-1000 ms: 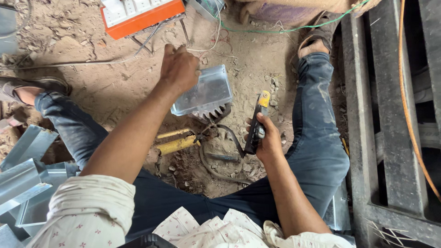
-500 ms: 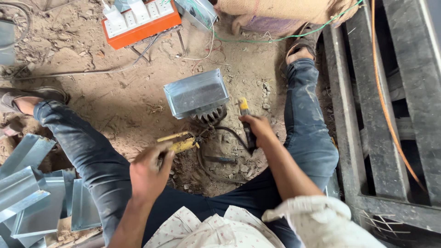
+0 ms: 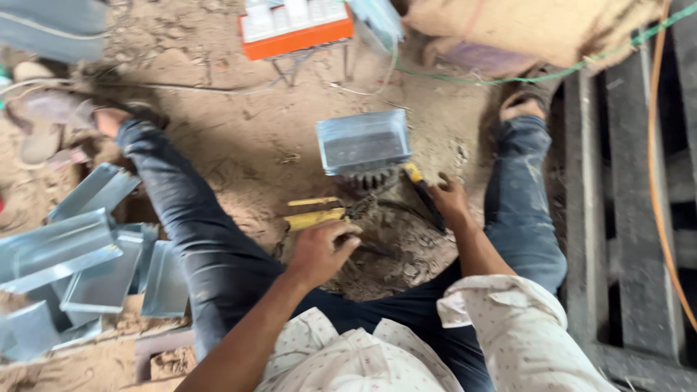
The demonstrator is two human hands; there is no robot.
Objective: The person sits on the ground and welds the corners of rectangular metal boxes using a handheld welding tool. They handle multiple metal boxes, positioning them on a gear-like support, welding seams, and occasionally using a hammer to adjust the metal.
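Between the person's spread legs, on the sandy ground, lies a pair of yellow-handled pliers (image 3: 319, 212). The left hand (image 3: 319, 250) rests on the near handle with its fingers curled over it, but the blur does not let me tell how firmly it grips. The right hand (image 3: 450, 203) is closed around a dark tool with a yellow end (image 3: 421, 190), just beside the pliers' head. Just beyond both hands sits a grey metal box (image 3: 363, 141), with a toothed dark part (image 3: 370, 180) under its near edge. To the left, past the leg, shiny metal channel pieces (image 3: 80, 254) lie in a heap. Farther away stands an orange tray (image 3: 294, 29), and on the right is a dark wooden pallet (image 3: 624, 218).
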